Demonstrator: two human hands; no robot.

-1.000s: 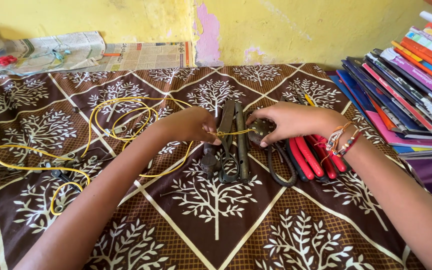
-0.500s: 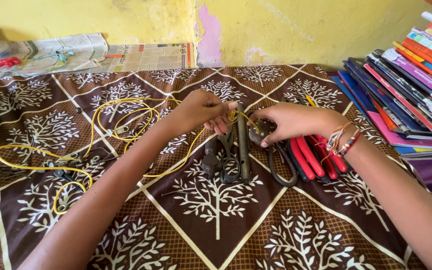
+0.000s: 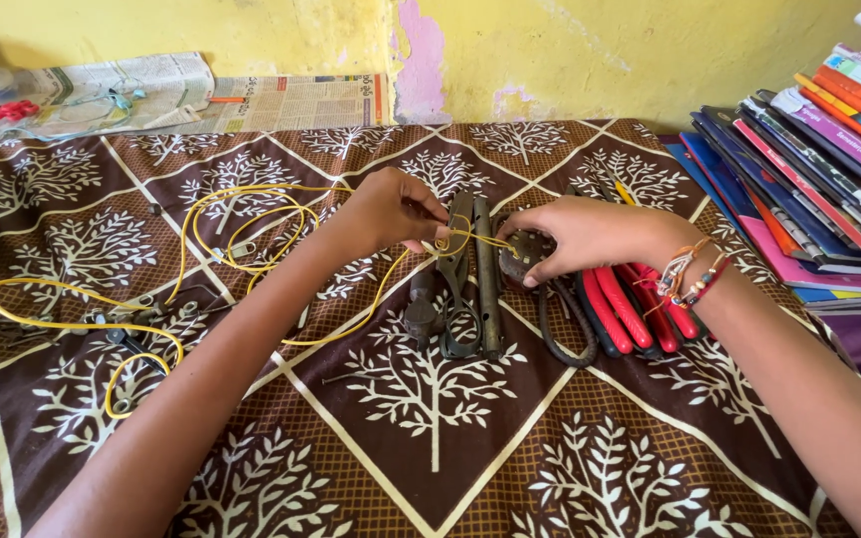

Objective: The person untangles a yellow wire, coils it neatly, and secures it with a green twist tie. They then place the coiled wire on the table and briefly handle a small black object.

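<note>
Hands meet mid-counter: left grip (image 3: pixel 396 211) pinches yellow wire (image 3: pixel 251 224); right grip (image 3: pixel 580 237) clasps a round dark part (image 3: pixel 527 251).

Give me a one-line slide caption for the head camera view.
Left hand pinches yellow wire beside round part in right hand.

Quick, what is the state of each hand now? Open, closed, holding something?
Left hand: closed, pinching the yellow wire near its end.
Right hand: closed on the small round dark part, where the wire end meets it.
</note>
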